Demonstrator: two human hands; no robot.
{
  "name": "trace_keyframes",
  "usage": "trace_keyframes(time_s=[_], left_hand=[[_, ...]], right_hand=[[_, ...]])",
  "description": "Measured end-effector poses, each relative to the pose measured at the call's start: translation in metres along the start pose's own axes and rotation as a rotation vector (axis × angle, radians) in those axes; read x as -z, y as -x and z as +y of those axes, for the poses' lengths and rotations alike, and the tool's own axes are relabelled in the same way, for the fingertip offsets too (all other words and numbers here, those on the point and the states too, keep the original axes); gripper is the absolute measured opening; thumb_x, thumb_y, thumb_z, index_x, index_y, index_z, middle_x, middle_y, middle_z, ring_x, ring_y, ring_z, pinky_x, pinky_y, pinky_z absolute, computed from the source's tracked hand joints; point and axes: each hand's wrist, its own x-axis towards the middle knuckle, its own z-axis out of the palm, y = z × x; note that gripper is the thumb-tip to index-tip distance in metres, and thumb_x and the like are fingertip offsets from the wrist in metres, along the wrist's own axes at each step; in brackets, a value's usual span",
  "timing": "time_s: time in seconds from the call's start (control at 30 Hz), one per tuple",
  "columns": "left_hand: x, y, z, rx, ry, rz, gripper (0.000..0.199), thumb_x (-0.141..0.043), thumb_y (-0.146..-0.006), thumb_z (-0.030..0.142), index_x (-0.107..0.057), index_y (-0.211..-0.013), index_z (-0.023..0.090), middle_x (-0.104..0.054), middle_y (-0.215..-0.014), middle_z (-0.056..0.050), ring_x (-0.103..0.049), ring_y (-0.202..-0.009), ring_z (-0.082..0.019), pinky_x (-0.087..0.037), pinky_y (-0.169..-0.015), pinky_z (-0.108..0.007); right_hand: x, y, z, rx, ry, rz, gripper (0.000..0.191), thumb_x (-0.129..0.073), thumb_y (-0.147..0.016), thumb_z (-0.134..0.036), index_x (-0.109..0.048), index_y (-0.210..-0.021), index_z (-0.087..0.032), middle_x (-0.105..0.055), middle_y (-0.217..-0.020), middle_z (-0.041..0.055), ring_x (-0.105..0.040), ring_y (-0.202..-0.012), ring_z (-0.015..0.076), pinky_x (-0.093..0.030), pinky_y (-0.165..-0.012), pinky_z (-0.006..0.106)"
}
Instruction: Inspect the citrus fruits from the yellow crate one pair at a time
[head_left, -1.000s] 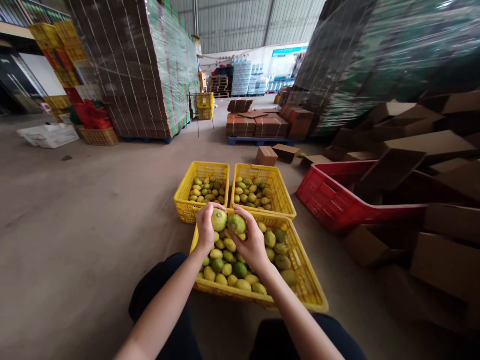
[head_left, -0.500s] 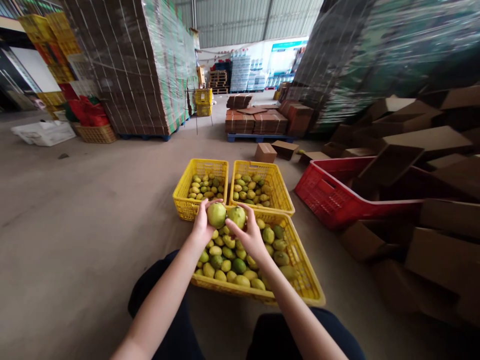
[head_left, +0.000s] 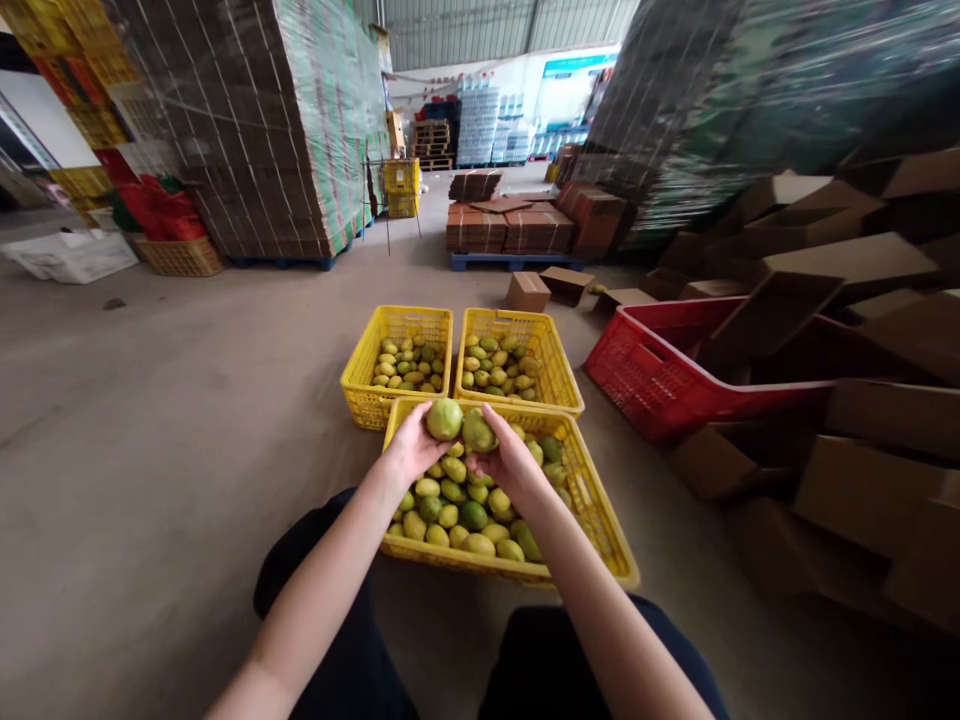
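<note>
My left hand (head_left: 412,441) holds a round green fruit (head_left: 444,419) above the far part of the large yellow crate (head_left: 600,510). Right beside it, my right hand (head_left: 507,455) is wrapped round another green fruit (head_left: 478,431). Below both hands, the large crate holds several green and yellow fruits (head_left: 474,516). Behind it stand two smaller yellow crates, one at the left (head_left: 360,378) and one at the right (head_left: 564,370), each partly filled with similar fruits.
A red crate (head_left: 637,385) with cardboard in it stands at the right, among loose open boxes (head_left: 862,500). Farther back are flattened cartons (head_left: 536,232) on a blue pallet and tall wrapped stacks (head_left: 240,130) on both sides.
Both fruits are still held. My right hand has turned, its fingers now lower round its fruit, and the left fruit has shifted slightly right. The view has tilted, so the crates appear higher.
</note>
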Motion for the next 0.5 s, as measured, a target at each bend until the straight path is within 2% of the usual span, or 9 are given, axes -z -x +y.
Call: trace_keyframes(time_s=[0.17, 0.3, 0.37, 0.43, 0.5], left_hand=[[-0.003, 0.005, 0.002, 0.003, 0.074, -0.037, 0.025, -0.050, -0.088, 0.035, -0.061, -0.092, 0.013, -0.067, -0.077, -0.008, -0.065, -0.073, -0.018, -0.056, -0.070, -0.031], [-0.004, 0.010, 0.003, -0.038, 0.161, -0.027, 0.016, -0.061, -0.081, 0.027, -0.061, -0.090, 0.014, -0.069, -0.080, -0.008, -0.067, -0.079, -0.018, -0.055, -0.075, -0.029], [-0.005, 0.012, 0.000, -0.065, 0.155, -0.089, 0.015, -0.058, -0.080, 0.026, -0.062, -0.089, 0.014, -0.069, -0.084, -0.009, -0.067, -0.084, -0.020, -0.055, -0.078, -0.033], [-0.006, 0.013, -0.005, -0.067, 0.132, -0.148, 0.020, -0.054, -0.080, 0.028, -0.064, -0.092, 0.015, -0.070, -0.087, -0.009, -0.067, -0.087, -0.023, -0.054, -0.080, -0.038], [-0.007, 0.014, -0.011, -0.054, 0.124, -0.190, 0.027, -0.052, -0.078, 0.029, -0.065, -0.097, 0.015, -0.070, -0.089, -0.008, -0.067, -0.090, -0.024, -0.053, -0.082, -0.040]], right_hand=[[-0.001, 0.003, -0.003, 0.074, 0.038, 0.014, 0.033, -0.057, -0.078, -0.053, -0.046, -0.093, -0.026, -0.059, -0.065, -0.0050, -0.053, -0.035, 0.0126, -0.039, -0.031, 0.024], [0.000, 0.006, -0.003, 0.254, 0.275, 0.179, 0.042, -0.060, -0.076, -0.053, -0.049, -0.108, -0.029, -0.059, -0.070, -0.0051, -0.054, -0.041, 0.0136, -0.045, -0.037, 0.027], [0.001, 0.007, 0.000, 0.393, 0.487, 0.262, 0.047, -0.060, -0.077, -0.054, -0.051, -0.116, -0.029, -0.062, -0.077, -0.0018, -0.059, -0.053, 0.0166, -0.051, -0.047, 0.030], [0.001, 0.007, 0.003, 0.537, 0.668, 0.310, 0.049, -0.055, -0.081, -0.054, -0.053, -0.122, -0.026, -0.065, -0.091, 0.0044, -0.065, -0.075, 0.0224, -0.055, -0.066, 0.036], [-0.001, 0.007, 0.007, 0.609, 0.798, 0.317, 0.051, -0.044, -0.087, -0.053, -0.051, -0.128, -0.024, -0.061, -0.112, 0.0113, -0.064, -0.096, 0.0277, -0.052, -0.083, 0.044]])
